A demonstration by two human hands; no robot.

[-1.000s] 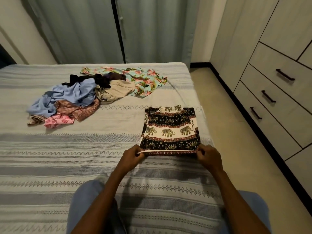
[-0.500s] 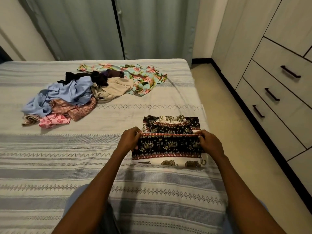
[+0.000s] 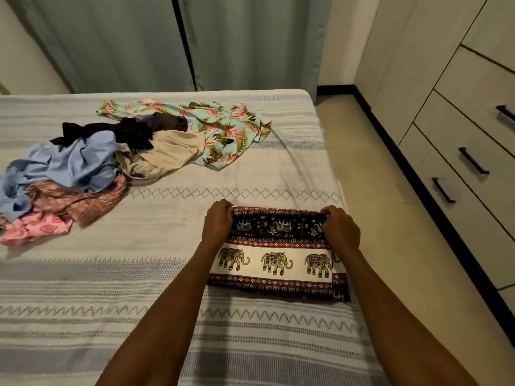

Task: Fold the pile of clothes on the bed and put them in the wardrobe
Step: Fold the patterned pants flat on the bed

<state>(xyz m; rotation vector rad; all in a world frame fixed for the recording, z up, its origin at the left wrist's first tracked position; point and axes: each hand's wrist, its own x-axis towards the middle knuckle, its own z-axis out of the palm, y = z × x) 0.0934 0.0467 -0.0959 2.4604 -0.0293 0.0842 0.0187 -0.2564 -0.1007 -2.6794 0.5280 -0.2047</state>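
A black, red and cream elephant-print garment (image 3: 274, 260) lies folded into a flat rectangle near the bed's right edge. My left hand (image 3: 218, 224) grips its far left corner and my right hand (image 3: 340, 229) grips its far right corner, both holding the folded-over top edge down at the far side. A loose pile of clothes (image 3: 83, 174) sits at the far left of the bed: blue, beige, black, brown and pink pieces, with a floral turquoise garment (image 3: 223, 129) spread behind them. The wardrobe (image 3: 459, 112) stands along the right wall, drawers closed.
The striped grey bedspread (image 3: 139, 288) covers the bed. A strip of tan floor (image 3: 370, 196) runs between bed and wardrobe. Grey-green curtains (image 3: 167, 43) hang behind the bed. The wardrobe drawers carry dark bar handles (image 3: 473, 160).
Both hands lifted the near edge of the elephant-print garment and carried it away from me, folding it over onto its far edge. The garment is now half as deep.
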